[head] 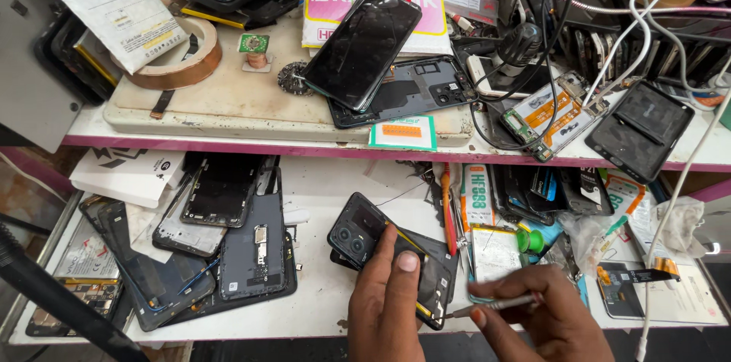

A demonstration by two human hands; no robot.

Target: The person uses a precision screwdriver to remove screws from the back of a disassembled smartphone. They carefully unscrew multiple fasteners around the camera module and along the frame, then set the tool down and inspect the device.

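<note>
My left hand (387,307) rests on an opened black phone body (365,234) lying on the lower white shelf, thumb pressed on its middle. The phone's camera block sits at its upper left. My right hand (544,316) grips a thin metal tool (495,305) like a pen, its tip pointing left toward the phone's lower right edge, close to a yellow strip. Whether the tip touches the phone is unclear.
A phone with a cracked screen (364,44) and a black back cover (426,88) lie on the upper shelf. Several dismantled phones (244,244) crowd the lower left. Batteries (493,251), an orange tool (447,213) and packets sit right. White cables (670,202) hang at right.
</note>
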